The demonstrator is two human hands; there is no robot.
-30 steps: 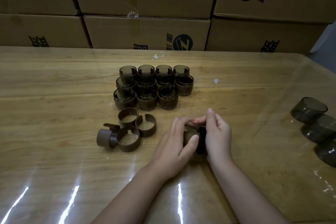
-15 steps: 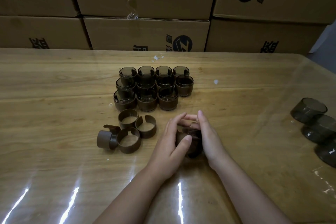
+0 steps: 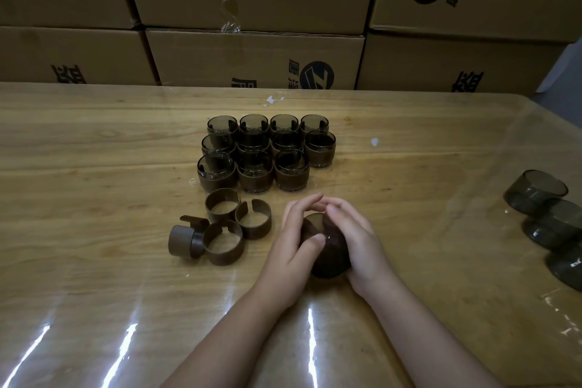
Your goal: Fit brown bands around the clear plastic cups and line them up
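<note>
Grips one dark clear cup [image 3: 327, 258] at lower centre of the frame: left hand [image 3: 293, 249] curled around its left side with the thumb across the front, right hand [image 3: 359, 242] wrapped over its right side, fingertips of both meeting above it. Cannot tell whether a band sits on it.

Just above the hands, eleven banded cups [image 3: 255, 170] upright in three close rows on the wooden tabletop [image 3: 94, 167]. To the left of the hands, several loose brown bands [image 3: 223, 242] in a small cluster, one lying on its side. At far right, bare cups [image 3: 535, 192] tipped over in a line.

Across the top, stacked cardboard boxes [image 3: 252, 57] printed in black with Chinese characters, not legible, and a round logo [image 3: 316, 75] with a Z-like mark.
</note>
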